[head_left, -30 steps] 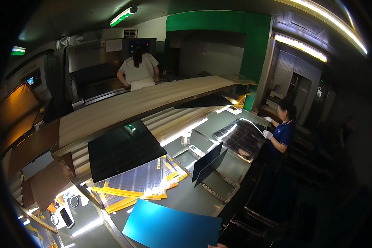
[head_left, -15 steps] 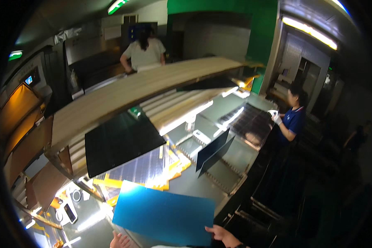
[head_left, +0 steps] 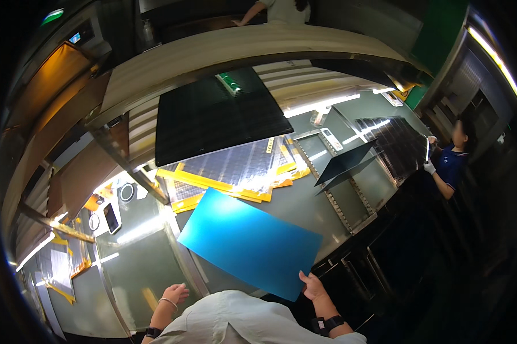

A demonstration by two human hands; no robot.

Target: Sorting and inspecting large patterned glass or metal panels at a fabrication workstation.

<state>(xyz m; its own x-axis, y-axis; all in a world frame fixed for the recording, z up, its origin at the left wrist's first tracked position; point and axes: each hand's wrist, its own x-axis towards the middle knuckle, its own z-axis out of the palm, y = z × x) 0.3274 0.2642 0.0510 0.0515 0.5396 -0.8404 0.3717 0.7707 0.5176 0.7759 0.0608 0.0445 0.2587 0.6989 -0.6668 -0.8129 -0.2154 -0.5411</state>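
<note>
A bright blue rectangular sheet (head_left: 253, 243) lies tilted in front of me, over the near edge of the grey-green worktable (head_left: 313, 226). My right hand (head_left: 312, 285) is closed on its lower right edge, thumb on top and fingers partly hidden underneath. To the left of the sheet and apart from it, my left hand (head_left: 176, 293) has loosely bent fingers, with nothing visible in them. Beyond the blue sheet are dark patterned panels with yellow borders (head_left: 230, 178), stacked unevenly. Dark thin plates (head_left: 346, 163) stand upright in a slotted metal rack (head_left: 359, 221) at the right.
A long wooden shelf (head_left: 224, 60) spans the table, with a large dark panel (head_left: 218, 120) below its edge. A co-worker in dark blue (head_left: 446, 166) handles a dark gridded panel (head_left: 393, 143); another person (head_left: 287, 11) stands beyond. A phone (head_left: 113, 219) lies at left.
My view has tipped downward, so the table and shelf appear higher. My left hand sits farther from the blue sheet. The right hand still grips its edge.
</note>
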